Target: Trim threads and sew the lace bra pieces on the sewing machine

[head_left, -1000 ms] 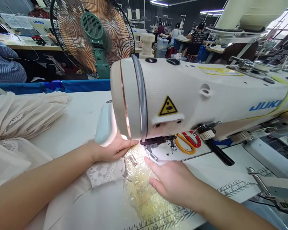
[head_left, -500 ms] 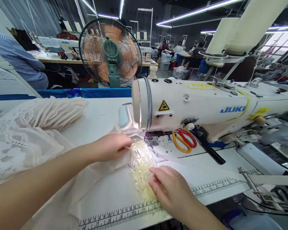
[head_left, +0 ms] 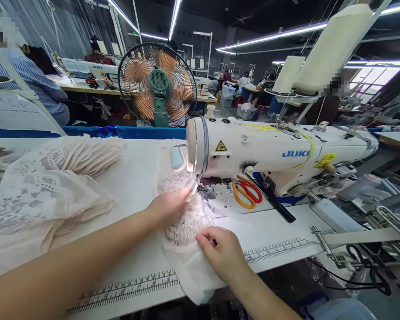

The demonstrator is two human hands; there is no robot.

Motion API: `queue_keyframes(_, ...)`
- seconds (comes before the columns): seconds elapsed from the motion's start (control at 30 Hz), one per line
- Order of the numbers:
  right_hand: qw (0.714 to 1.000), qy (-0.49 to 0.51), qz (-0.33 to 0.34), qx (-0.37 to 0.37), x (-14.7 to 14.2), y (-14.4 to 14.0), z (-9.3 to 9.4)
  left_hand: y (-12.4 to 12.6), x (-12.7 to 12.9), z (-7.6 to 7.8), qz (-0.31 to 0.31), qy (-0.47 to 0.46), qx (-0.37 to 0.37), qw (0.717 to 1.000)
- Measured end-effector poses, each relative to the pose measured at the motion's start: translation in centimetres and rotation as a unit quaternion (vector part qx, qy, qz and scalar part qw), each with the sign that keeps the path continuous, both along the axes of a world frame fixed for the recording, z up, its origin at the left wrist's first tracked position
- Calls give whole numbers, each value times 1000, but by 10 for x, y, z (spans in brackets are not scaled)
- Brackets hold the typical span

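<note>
Lying under the needle of the sewing machine point(head_left: 270, 151), the lace piece point(head_left: 186, 222) now covers the yellowish clear film seen a moment ago. The left hand point(head_left: 168, 206) pinches its top edge; the right hand point(head_left: 222, 253), drawn back toward the desk point(head_left: 133, 178) edge, grips its near end.

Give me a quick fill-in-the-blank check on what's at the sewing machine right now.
1. Both hands rest on a piece of cream ____ fabric beside the needle.
2. The scissors on the machine bed have one orange handle and one ____ handle.
3. The sewing machine bears the blue brand name ____.
4. Behind the table stands a green ____.

Missing words: lace; red; JUKI; fan
</note>
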State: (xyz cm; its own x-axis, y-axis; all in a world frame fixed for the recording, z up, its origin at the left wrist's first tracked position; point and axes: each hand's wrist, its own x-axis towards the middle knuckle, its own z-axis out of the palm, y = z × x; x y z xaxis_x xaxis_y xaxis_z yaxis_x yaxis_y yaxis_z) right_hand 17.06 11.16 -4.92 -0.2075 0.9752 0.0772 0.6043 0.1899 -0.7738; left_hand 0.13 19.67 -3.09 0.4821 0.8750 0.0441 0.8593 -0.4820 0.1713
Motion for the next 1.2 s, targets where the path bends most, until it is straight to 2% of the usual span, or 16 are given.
queue_keyframes(0.1, 999, -29, 11, -35, 8, 1, -1, -5, 6, -6, -26, 79, 8, 996)
queue_keyframes(0.27, 997, -40, 26, -64, 8, 5, 0, 0, 12, -2, -19, 130, -13, 991)
queue_keyframes(0.67, 992, -31, 31, -120, 11, 26, 1, 25, 17, -12, 14, 134, -15, 991)
queue_keyframes(1.0, 988, -38, 47, -144, 14, 33, 3, 22, 11, -13, -18, 173, 4, 985)
queue_keyframes(1.2, 986, -48, 54, -150, 15, 34, 4, 19, 16, -14, 2, 179, -5, 984)
